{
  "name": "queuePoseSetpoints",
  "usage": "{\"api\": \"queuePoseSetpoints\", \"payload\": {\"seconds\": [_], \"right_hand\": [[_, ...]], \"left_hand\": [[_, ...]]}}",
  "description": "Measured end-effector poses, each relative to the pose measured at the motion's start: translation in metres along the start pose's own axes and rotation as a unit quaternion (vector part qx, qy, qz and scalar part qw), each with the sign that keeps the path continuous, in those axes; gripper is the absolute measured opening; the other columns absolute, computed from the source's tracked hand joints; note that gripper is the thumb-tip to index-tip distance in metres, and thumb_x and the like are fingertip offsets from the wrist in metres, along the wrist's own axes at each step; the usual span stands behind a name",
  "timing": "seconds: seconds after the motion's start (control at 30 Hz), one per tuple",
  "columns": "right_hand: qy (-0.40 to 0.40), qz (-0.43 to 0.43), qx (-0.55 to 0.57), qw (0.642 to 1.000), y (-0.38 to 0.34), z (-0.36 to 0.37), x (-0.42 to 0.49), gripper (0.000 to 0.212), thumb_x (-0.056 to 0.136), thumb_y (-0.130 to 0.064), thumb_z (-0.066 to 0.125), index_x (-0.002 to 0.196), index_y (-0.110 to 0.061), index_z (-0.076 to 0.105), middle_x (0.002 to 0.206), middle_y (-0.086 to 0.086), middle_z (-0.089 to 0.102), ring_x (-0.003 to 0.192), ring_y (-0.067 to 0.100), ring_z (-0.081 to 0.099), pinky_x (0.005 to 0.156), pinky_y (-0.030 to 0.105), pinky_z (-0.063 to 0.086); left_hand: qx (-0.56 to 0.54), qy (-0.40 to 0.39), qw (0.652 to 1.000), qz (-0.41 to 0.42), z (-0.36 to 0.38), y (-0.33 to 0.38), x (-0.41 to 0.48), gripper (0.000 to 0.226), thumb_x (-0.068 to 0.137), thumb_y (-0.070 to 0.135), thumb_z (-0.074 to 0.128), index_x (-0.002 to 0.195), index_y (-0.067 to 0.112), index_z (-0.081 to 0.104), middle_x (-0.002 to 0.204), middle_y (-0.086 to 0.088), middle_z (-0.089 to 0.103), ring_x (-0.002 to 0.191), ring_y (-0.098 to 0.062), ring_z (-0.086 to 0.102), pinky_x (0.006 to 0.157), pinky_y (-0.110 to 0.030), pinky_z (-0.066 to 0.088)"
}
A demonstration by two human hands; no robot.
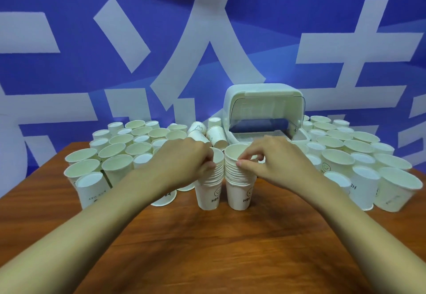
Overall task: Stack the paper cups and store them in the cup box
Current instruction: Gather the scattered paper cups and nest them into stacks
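The fingers of the left hand (184, 162) curl round the upper rims of the left stack (208, 193). The right hand (274, 157) pinches the top rim of the right stack (238, 192) between thumb and forefinger. Both stacks stand upright, just beside each other on the table (207, 247), directly under the fingertips. Paper cups are likely light, thin and easily crushed, so the stiffer band of nested rims looks the safer hold. The cup box (265, 109) sits open behind, with loose cups (119, 146) on both sides
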State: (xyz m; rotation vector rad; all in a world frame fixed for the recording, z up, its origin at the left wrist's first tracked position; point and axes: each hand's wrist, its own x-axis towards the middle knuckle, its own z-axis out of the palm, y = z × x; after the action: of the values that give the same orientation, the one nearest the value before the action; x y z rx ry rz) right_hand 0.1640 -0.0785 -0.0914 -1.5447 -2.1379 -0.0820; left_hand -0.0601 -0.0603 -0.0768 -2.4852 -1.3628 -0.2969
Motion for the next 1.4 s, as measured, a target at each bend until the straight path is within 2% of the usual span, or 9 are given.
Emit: {"api": "queuePoseSetpoints", "payload": {"seconds": [0.27, 0.37, 0.47, 0.57, 0.73, 0.87, 1.0, 1.13, 1.4], "right_hand": [[-0.060, 0.016, 0.015, 0.998, -0.002, 0.011, 0.003, 0.023, 0.091, -0.039, 0.065, 0.089, -0.023, 0.081, 0.085, 0.003, 0.075, 0.079, 0.015, 0.063, 0.072, 0.038, 0.054], [-0.072, 0.012, -0.030, 0.997, -0.006, 0.003, 0.003, 0.027, 0.088, -0.051, 0.062, 0.090, -0.030, 0.079, 0.086, -0.009, 0.075, 0.085, 0.011, 0.065, 0.073, 0.036, 0.056], [-0.011, 0.005, -0.030, 0.999, -0.016, -0.007, 0.008, 0.029, 0.082, -0.064, 0.062, 0.089, -0.039, 0.074, 0.075, -0.024, 0.064, 0.073, -0.002, 0.059, 0.063, 0.028, 0.049], [0.037, -0.014, 0.039, 0.998, -0.038, -0.011, 0.026, 0.022, 0.085, -0.055, 0.064, 0.085, -0.036, 0.076, 0.066, -0.026, 0.060, 0.066, -0.003, 0.056, 0.061, 0.028, 0.048], [-0.021, -0.076, 0.024, 0.997, -0.085, 0.004, 0.075, 0.022, 0.088, -0.047, 0.062, 0.097, -0.033, 0.076, 0.076, -0.022, 0.062, 0.085, 0.007, 0.064, 0.075, 0.032, 0.053], [-0.162, -0.077, -0.037, 0.983, -0.110, 0.029, 0.120, 0.039, 0.086, -0.050, 0.065, 0.115, -0.023, 0.071, 0.108, -0.008, 0.071, 0.102, 0.018, 0.065, 0.088, 0.038, 0.055], [-0.290, -0.055, -0.143, 0.945, -0.115, 0.064, 0.147, 0.034, 0.080, -0.050, 0.072, 0.088, -0.018, 0.065, 0.083, -0.002, 0.065, 0.086, 0.021, 0.062, 0.062, 0.029, 0.045], [-0.300, -0.045, -0.193, 0.933, -0.115, 0.093, 0.151, 0.041, 0.077, -0.047, 0.077, 0.068, -0.022, 0.046, 0.073, -0.004, 0.052, 0.069, 0.017, 0.053, 0.064, 0.030, 0.044], [-0.218, -0.079, -0.222, 0.947, -0.131, 0.082, 0.134, 0.039, 0.071, -0.043, 0.083, 0.079, -0.019, 0.053, 0.073, -0.003, 0.049, 0.067, 0.016, 0.052, 0.051, 0.027, 0.035]], "left_hand": [[-0.104, -0.074, 0.992, 0.001, 0.005, -0.007, 0.010, 0.030, 0.094, 0.036, 0.060, 0.065, 0.028, 0.053, 0.075, 0.002, 0.064, 0.073, -0.018, 0.056, 0.065, -0.030, 0.046], [-0.122, -0.079, 0.989, -0.016, -0.002, -0.012, 0.008, 0.022, 0.092, 0.045, 0.060, 0.088, 0.025, 0.069, 0.088, 0.007, 0.069, 0.081, -0.014, 0.060, 0.074, -0.034, 0.051], [-0.135, -0.042, 0.989, -0.053, -0.018, -0.032, 0.004, 0.032, 0.088, 0.052, 0.062, 0.114, 0.032, 0.064, 0.101, 0.017, 0.068, 0.084, -0.006, 0.058, 0.077, -0.034, 0.051], [-0.070, -0.014, 0.992, -0.101, -0.032, -0.059, -0.003, 0.039, 0.087, 0.055, 0.062, 0.120, 0.034, 0.059, 0.107, 0.017, 0.067, 0.089, -0.010, 0.058, 0.072, -0.033, 0.049], [-0.016, -0.117, 0.985, -0.126, -0.002, -0.075, -0.022, 0.054, 0.082, 0.056, 0.064, 0.129, 0.032, 0.053, 0.126, 0.007, 0.060, 0.111, -0.018, 0.058, 0.088, -0.040, 0.050], [0.012, -0.147, 0.981, -0.126, 0.040, -0.083, -0.034, 0.072, 0.073, 0.056, 0.069, 0.134, 0.028, 0.042, 0.125, 0.002, 0.052, 0.107, -0.025, 0.059, 0.079, -0.041, 0.052], [0.014, -0.132, 0.983, -0.124, 0.057, -0.096, -0.034, 0.067, 0.073, 0.056, 0.069, 0.128, 0.027, 0.044, 0.121, 0.001, 0.052, 0.103, -0.025, 0.060, 0.072, -0.038, 0.050], [0.003, -0.118, 0.986, -0.118, 0.063, -0.105, -0.035, 0.057, 0.073, 0.057, 0.068, 0.117, 0.027, 0.048, 0.110, 0.003, 0.058, 0.099, -0.023, 0.060, 0.066, -0.034, 0.044], [0.032, -0.067, 0.987, -0.139, 0.054, -0.107, -0.052, 0.060, 0.072, 0.052, 0.071, 0.113, 0.022, 0.038, 0.105, 0.001, 0.056, 0.090, -0.025, 0.062, 0.058, -0.035, 0.042]]}}
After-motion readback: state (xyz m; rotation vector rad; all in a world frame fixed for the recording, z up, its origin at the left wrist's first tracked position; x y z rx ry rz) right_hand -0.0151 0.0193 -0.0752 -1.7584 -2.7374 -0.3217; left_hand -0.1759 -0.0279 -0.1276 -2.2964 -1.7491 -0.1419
